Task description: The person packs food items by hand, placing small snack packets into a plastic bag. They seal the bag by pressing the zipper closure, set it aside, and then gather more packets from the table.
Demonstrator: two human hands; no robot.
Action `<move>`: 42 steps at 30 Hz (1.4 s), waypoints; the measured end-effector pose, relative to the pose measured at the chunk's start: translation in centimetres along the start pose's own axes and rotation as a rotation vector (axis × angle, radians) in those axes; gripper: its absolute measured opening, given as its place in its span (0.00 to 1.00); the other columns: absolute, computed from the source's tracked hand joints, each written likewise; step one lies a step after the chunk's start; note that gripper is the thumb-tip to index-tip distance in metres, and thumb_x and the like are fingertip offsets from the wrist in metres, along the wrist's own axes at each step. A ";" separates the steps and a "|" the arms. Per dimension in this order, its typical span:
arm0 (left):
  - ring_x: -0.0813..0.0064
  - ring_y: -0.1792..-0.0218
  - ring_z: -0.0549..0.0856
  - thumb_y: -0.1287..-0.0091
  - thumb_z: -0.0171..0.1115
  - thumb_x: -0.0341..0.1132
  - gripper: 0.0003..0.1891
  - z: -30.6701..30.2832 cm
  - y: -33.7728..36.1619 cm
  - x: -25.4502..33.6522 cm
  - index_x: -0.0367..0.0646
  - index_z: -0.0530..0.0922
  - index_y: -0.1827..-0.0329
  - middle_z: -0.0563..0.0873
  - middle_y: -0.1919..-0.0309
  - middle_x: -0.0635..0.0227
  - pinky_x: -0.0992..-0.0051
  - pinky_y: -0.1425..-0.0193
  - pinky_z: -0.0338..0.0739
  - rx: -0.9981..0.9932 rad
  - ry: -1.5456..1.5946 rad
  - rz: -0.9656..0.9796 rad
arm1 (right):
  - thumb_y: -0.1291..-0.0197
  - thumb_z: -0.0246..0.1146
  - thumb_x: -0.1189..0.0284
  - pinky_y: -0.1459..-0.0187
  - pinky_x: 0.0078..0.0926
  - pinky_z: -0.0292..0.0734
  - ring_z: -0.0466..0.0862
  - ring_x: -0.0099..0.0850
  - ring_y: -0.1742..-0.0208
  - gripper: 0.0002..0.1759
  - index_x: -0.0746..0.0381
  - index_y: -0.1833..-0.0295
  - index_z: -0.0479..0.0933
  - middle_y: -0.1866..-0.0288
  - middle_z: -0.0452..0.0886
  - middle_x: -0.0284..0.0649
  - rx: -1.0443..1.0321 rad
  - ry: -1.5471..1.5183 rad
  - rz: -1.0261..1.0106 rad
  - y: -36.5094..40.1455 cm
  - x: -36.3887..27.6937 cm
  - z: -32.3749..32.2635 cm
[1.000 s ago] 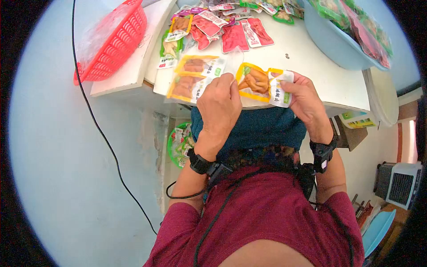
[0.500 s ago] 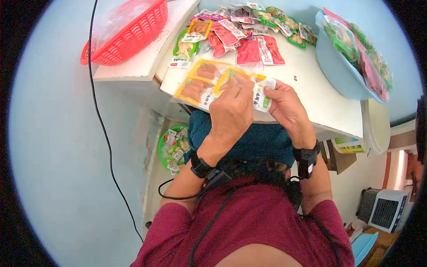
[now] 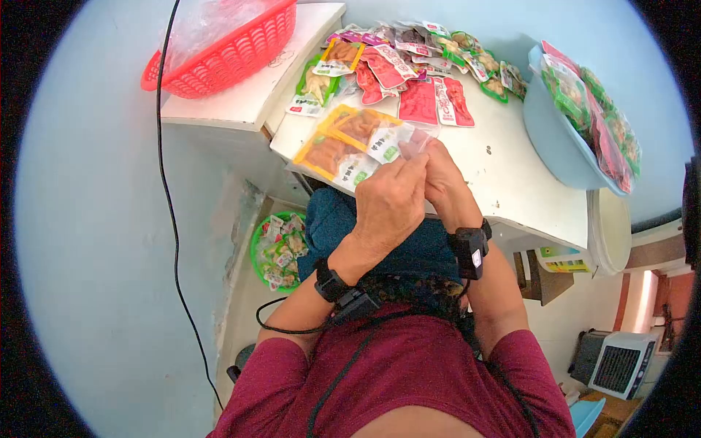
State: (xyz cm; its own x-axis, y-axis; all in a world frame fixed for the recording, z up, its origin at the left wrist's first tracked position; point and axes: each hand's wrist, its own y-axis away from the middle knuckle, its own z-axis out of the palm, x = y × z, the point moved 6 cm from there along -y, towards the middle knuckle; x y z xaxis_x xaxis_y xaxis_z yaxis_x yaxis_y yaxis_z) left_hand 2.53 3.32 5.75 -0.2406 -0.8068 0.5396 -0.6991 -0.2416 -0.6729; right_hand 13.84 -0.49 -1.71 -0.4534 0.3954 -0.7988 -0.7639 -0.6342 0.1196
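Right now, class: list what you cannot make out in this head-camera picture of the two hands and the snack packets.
- What the left hand and right hand pinch between them: head view, the backs of the hands hide it.
- Print on the yellow packets: too small to read.
- Red basket: cut off by the top edge.
- Green basket: partly behind the lap.

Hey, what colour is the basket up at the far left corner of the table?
Red. The lattice-sided plastic basket shows best in the head view.
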 end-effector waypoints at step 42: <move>0.62 0.75 0.80 0.44 0.68 0.27 0.18 -1.6 2.4 0.7 0.42 0.82 0.49 0.81 0.74 0.61 0.68 0.72 0.75 -0.142 0.015 0.182 | 0.40 0.65 0.78 0.63 0.27 0.85 0.87 0.36 0.64 0.14 0.72 0.51 0.74 0.59 0.81 0.47 0.160 0.309 -0.130 1.4 -1.0 -1.9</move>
State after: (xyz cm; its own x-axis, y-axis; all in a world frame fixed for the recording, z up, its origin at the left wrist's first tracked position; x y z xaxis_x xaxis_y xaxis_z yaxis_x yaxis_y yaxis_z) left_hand -0.42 3.07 5.32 -0.3805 -0.8219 0.4240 -0.7308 -0.0138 -0.6824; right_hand 14.07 -3.04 -1.91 -0.2059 0.2310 -0.9509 -0.8793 -0.4701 0.0762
